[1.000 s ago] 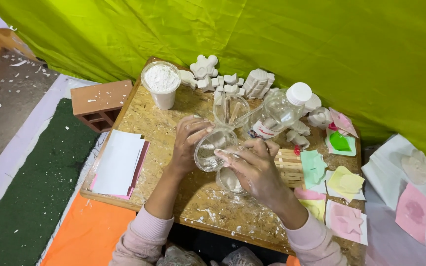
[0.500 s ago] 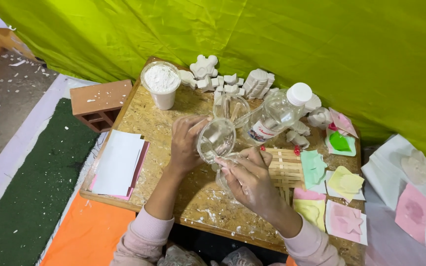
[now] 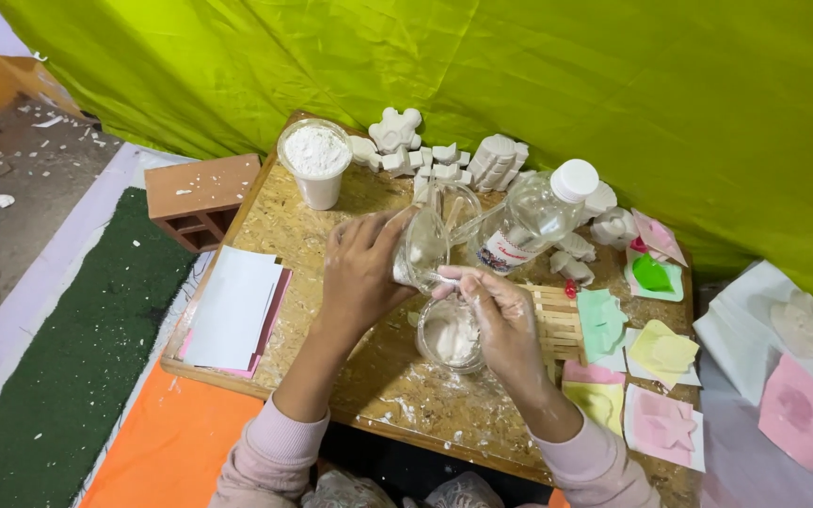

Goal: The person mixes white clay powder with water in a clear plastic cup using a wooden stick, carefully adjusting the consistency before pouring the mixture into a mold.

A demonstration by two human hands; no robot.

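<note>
My left hand (image 3: 359,273) grips a clear plastic cup (image 3: 421,246), tipped on its side over a second clear cup (image 3: 449,334) that stands on the board table (image 3: 303,226) with white paste inside. My right hand (image 3: 496,315) sits above that lower cup, its fingers closed on a thin stick at the tipped cup's mouth. A clear plastic bottle (image 3: 529,216) with a white cap lies tilted just behind the cups.
A cup of white powder (image 3: 315,162) stands at the back left. White plaster casts (image 3: 444,160) line the back edge. Wooden sticks (image 3: 557,320) and coloured moulds (image 3: 651,353) lie right. Paper sheets (image 3: 232,306) lie left, a brick (image 3: 201,198) beside the table.
My left hand has raised and tipped the clear cup further onto its side. My right hand has moved up from the lower cup to the tipped cup's mouth.
</note>
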